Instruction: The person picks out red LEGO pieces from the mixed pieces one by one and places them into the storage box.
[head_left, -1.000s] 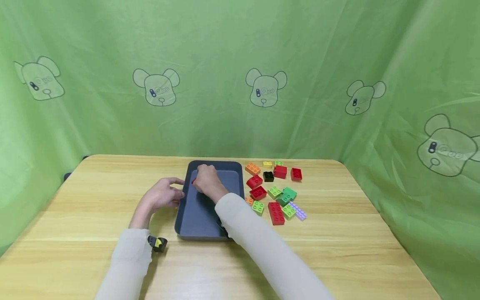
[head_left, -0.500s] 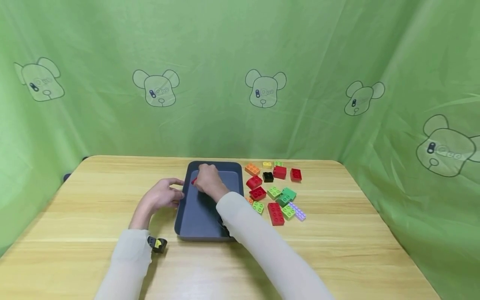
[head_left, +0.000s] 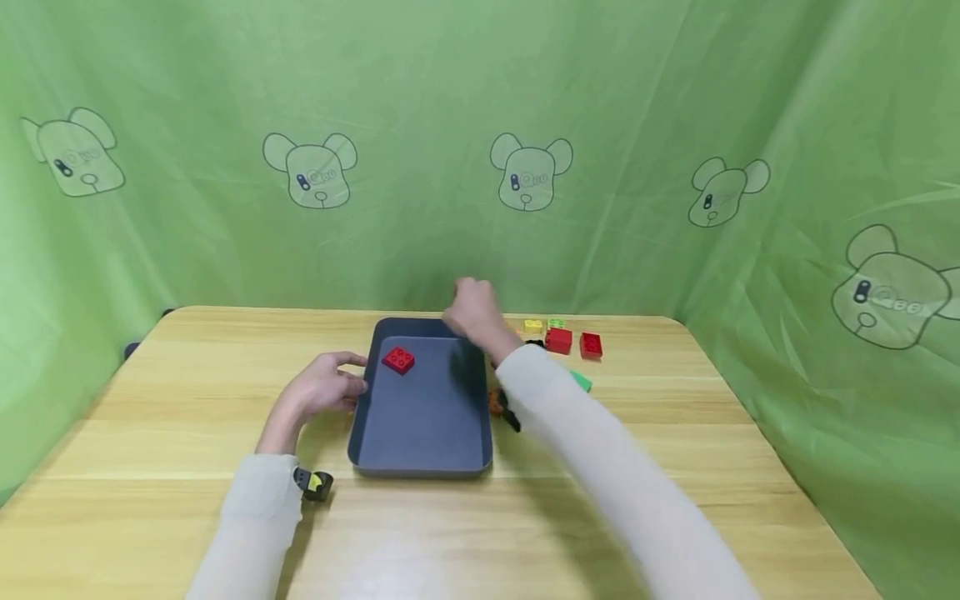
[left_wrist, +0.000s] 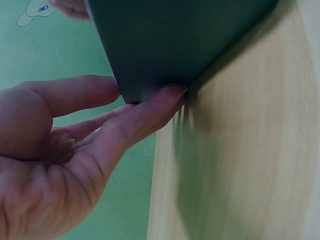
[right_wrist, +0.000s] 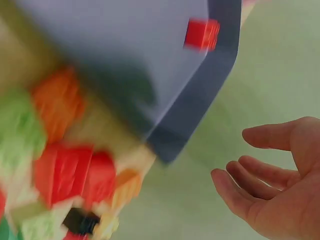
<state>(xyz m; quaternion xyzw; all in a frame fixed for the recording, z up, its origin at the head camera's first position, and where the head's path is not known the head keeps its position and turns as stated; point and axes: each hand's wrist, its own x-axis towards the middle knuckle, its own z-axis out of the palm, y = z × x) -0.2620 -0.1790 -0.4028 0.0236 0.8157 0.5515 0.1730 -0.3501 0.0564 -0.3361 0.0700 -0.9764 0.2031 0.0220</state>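
A dark grey tray [head_left: 423, 477] stands on the wooden table, with one red toy brick [head_left: 398, 360] lying inside near its upper left. My left hand [head_left: 324, 386] is at the tray's left side. In the left wrist view, the left fingertips [left_wrist: 172, 91] touch the outer wall, fairly straight. Above the tray's far right corner is my right hand [head_left: 477, 317], in the air. The right wrist view shows its fingers [right_wrist: 267, 175] loosely bent and apart from the thumb, with nothing between them. The right forearm hides many of the loose bricks in the head view.
Right of the tray lie several loose bricks, among them red [head_left: 591, 346], yellow [head_left: 533, 326], lime [head_left: 556, 323] and green [head_left: 581, 381] ones. An orange brick [right_wrist: 59, 100] lies close to the tray's right wall. Behind the table hangs a green curtain [head_left: 420, 242].
My right hand has let go of the red brick, leaving it in the tray, and has moved up and right toward the far right corner. The left hand has stayed put.
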